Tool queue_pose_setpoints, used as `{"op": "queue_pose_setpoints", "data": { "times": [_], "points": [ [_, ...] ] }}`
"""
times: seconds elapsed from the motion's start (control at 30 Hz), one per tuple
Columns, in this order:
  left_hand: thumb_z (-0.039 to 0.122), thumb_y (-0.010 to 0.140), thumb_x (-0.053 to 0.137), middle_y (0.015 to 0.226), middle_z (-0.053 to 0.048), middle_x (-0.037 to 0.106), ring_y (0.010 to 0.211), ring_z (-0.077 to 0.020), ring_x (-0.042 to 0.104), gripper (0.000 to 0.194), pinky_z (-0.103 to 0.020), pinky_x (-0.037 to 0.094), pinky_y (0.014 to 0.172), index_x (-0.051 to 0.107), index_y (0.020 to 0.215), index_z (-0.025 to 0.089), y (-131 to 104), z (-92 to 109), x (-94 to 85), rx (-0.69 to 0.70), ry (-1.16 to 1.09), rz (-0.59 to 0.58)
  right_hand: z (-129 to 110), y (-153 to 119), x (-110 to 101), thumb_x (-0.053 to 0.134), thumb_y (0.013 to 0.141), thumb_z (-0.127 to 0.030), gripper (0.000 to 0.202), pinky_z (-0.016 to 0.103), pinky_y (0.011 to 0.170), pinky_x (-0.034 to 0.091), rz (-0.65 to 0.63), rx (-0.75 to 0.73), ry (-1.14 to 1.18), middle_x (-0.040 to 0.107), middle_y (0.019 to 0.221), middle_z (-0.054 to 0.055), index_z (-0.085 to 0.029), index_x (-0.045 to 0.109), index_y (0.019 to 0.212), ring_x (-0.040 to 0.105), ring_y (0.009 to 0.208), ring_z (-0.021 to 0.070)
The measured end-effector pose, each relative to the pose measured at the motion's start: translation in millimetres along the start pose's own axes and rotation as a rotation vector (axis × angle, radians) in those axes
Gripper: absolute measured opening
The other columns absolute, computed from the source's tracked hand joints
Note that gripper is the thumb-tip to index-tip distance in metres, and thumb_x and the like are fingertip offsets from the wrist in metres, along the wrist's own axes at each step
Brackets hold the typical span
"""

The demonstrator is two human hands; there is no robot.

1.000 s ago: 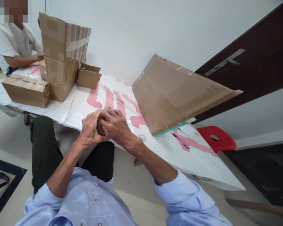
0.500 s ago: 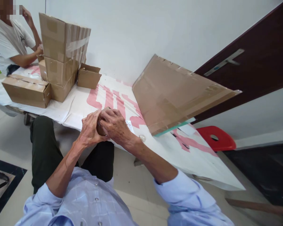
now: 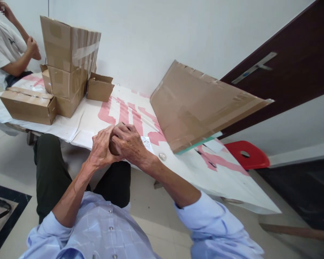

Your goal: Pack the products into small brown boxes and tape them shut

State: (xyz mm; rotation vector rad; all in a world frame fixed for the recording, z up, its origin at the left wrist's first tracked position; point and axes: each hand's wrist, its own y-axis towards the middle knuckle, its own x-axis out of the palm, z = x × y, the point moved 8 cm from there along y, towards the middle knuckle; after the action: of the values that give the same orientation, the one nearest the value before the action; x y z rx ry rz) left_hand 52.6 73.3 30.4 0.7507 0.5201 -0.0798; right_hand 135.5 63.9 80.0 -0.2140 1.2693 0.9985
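Observation:
A small brown cardboard box (image 3: 113, 148) sits between my hands at the table's front edge, mostly hidden by the fingers. My left hand (image 3: 102, 148) is wrapped around its left side, thumb underneath. Curled over its top and right side, my right hand (image 3: 129, 144) presses its fingers on it. Just right of the right hand lies a white paper with printing (image 3: 147, 143), partly covered. A small clear round object (image 3: 162, 157), perhaps a tape roll, rests beside my right forearm.
Stacked cardboard boxes (image 3: 67, 81) stand at the left, with a long box (image 3: 28, 105) and an open box (image 3: 100, 88) beside them. A large cardboard sheet (image 3: 202, 104) leans at the right near a red stool (image 3: 247, 154). Another person (image 3: 12, 46) sits far left.
My right fingers have shifted slightly over the top of the box; both hands stay on it. The other person's arm has moved up from behind the stacked boxes.

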Motion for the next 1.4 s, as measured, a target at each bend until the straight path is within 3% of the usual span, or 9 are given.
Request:
{"op": "queue_pose_setpoints", "data": {
  "times": [0.23,0.43,0.53,0.63,0.77,0.9,1.03,1.17,1.4],
  "points": [
    [0.044,0.066,0.091,0.155,-0.02,0.056,0.145,-0.0429,0.053,0.108,-0.057,0.044,0.118,0.04,0.159,0.021,-0.7,-7.0,-6.7,-0.047,-0.025,-0.019,-3.5,0.3,-10.6,0.058,0.101,-0.014,0.024,0.045,0.096,0.048,0.092,-0.005,0.14,0.074,0.103,0.011,-0.019,0.078,0.09,0.06,0.103,0.0277],
    [0.036,0.064,0.09,0.161,-0.017,0.047,0.15,-0.04,0.046,0.11,-0.058,0.037,0.127,0.04,0.161,0.024,-9.6,-58.4,-31.9,-0.151,-0.182,-0.072,34.6,-28.5,-48.4,0.055,0.103,-0.02,0.02,0.049,0.099,0.056,0.426,0.211,0.397,0.072,0.108,0.011,-0.024,0.075,0.103,0.067,0.107,0.0275],
    [0.032,0.063,0.088,0.164,-0.017,0.042,0.154,-0.0401,0.042,0.114,-0.06,0.036,0.127,0.034,0.164,0.026,-18.7,-88.1,-41.8,-0.208,-0.258,-0.119,58.5,-50.4,-30.3,0.057,0.101,-0.023,0.017,0.048,0.095,0.059,0.44,0.381,0.518,0.071,0.105,0.009,-0.025,0.073,0.106,0.069,0.104,0.0269],
    [0.037,0.062,0.092,0.166,-0.017,0.041,0.156,-0.0421,0.04,0.113,-0.062,0.041,0.122,0.036,0.16,0.028,-26.3,-109.9,-46.0,-0.295,-0.317,-0.124,76.9,-72.4,7.7,0.058,0.099,-0.03,0.016,0.044,0.088,0.061,0.357,0.556,0.654,0.07,0.102,0.008,-0.024,0.071,0.106,0.069,0.099,0.0246],
    [0.045,0.057,0.098,0.161,-0.017,0.049,0.156,-0.0421,0.042,0.103,-0.059,0.047,0.115,0.045,0.145,0.029,-28.3,-122.8,-48.1,-0.364,-0.398,-0.081,93.2,-99.8,53.5,0.063,0.094,-0.049,0.029,0.043,0.086,0.061,0.271,0.766,0.816,0.071,0.109,0.009,-0.023,0.071,0.106,0.07,0.098,0.0244],
    [0.047,0.054,0.1,0.155,-0.015,0.056,0.152,-0.0387,0.048,0.096,-0.053,0.052,0.111,0.048,0.132,0.027,-26.4,-126.3,-52.8,-0.397,-0.444,-0.083,97.9,-116.2,81.6,0.067,0.088,-0.06,0.045,0.046,0.093,0.059,0.234,0.914,1.004,0.075,0.114,0.012,-0.02,0.072,0.109,0.071,0.104,0.0258],
    [0.047,0.053,0.101,0.151,-0.013,0.058,0.149,-0.0366,0.051,0.09,-0.051,0.053,0.111,0.051,0.125,0.026,-26.1,-127.3,-61.0,-0.407,-0.452,-0.127,85.0,-112.5,91.5,0.065,0.09,-0.055,0.042,0.043,0.094,0.059,0.187,0.874,1.166,0.077,0.109,0.01,-0.019,0.073,0.111,0.071,0.1,0.0238],
    [0.047,0.056,0.101,0.153,-0.013,0.054,0.146,-0.037,0.053,0.083,-0.051,0.053,0.112,0.058,0.123,0.025,-26.4,-126.4,-68.7,-0.378,-0.396,-0.178,73.1,-106.0,82.0,0.062,0.093,-0.047,0.03,0.036,0.086,0.058,0.245,0.767,1.101,0.072,0.108,0.008,-0.02,0.072,0.104,0.069,0.098,0.0212],
    [0.05,0.065,0.097,0.159,-0.01,0.046,0.153,-0.039,0.045,0.086,-0.055,0.052,0.116,0.062,0.141,0.032,-26.5,-110.4,-75.1,-0.325,-0.302,-0.263,68.6,-109.1,82.1,0.053,0.103,-0.052,0.037,0.033,0.084,0.058,0.242,0.674,1.039,0.068,0.113,0.008,-0.021,0.072,0.109,0.067,0.106,0.0211]
  ]
}}
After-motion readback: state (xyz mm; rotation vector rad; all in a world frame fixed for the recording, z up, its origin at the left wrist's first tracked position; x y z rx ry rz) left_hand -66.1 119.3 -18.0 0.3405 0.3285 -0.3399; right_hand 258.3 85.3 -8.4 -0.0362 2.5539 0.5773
